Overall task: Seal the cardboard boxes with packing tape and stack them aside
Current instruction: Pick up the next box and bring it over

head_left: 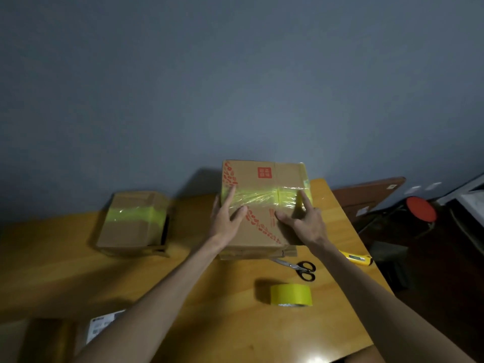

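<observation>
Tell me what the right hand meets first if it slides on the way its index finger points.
The right hand presses the tape strip on the box; beyond lies bare cardboard, then probably the wall.

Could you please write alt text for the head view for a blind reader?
A person's left hand and right hand press yellow tape flat across a red-printed cardboard box on a wooden table. A second taped box sits to its left; a tape roll, scissors and a utility knife lie nearer the camera.

My left hand point(225, 218) and right hand point(305, 221) press flat on the taped box point(262, 231); tape roll point(291, 295) and scissors point(301, 268) lie nearby.
</observation>
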